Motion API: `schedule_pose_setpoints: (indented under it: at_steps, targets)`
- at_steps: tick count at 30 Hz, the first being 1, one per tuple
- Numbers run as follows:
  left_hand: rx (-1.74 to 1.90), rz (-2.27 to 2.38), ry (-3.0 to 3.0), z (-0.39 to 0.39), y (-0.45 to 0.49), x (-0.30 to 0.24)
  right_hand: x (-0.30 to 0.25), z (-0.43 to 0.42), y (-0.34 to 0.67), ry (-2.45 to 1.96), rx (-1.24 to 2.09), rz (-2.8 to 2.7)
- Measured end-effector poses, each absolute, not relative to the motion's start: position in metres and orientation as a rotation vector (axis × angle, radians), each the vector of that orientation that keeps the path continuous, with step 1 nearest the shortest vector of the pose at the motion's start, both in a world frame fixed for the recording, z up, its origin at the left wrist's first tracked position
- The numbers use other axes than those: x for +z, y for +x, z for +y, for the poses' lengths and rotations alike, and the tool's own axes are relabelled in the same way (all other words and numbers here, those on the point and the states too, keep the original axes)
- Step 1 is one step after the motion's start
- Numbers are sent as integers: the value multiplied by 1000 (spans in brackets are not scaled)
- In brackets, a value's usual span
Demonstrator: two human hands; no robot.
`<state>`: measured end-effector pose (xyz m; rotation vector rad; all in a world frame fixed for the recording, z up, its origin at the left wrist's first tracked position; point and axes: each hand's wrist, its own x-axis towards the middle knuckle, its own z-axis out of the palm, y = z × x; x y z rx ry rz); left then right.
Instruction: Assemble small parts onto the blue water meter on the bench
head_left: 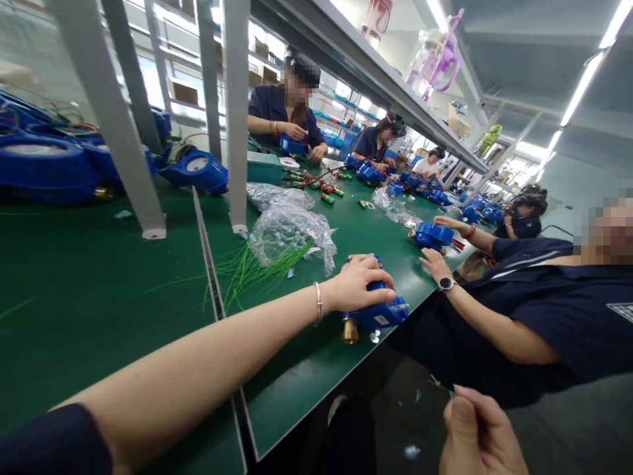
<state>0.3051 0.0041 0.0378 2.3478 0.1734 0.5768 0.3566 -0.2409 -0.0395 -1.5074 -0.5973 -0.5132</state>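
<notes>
My left hand (361, 284) reaches across the green table (99, 284) and grips a blue meter body (378, 313) with a brass fitting (350, 330), lying near the table's right edge. My right hand (477, 432) is low at the bottom right, off the table, fingers pinched on a thin green wire (440, 386). A bracelet (319, 303) circles my left wrist.
Clear plastic bags (289, 227) and loose green ties (252, 267) lie beyond my left hand. A seated person's hands (435, 264) rest by another blue meter (431, 235). Several workers sit along the table. Blue meters (49, 165) pile at left behind grey frame posts (237, 112).
</notes>
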Motion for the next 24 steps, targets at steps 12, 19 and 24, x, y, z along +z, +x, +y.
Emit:
schedule_pose_setpoints:
  at_steps: [12, 19, 24]
  targets:
    - [817, 504, 2088, 14, 265, -9, -1, -173, 357, -1764, -716, -1200]
    - [656, 465, 2079, 9, 244, -23, 9, -127, 357, -1988, -835, -1384]
    - [618, 426, 2100, 12, 244, -21, 5, -121, 360, -2043, -838, -1467]
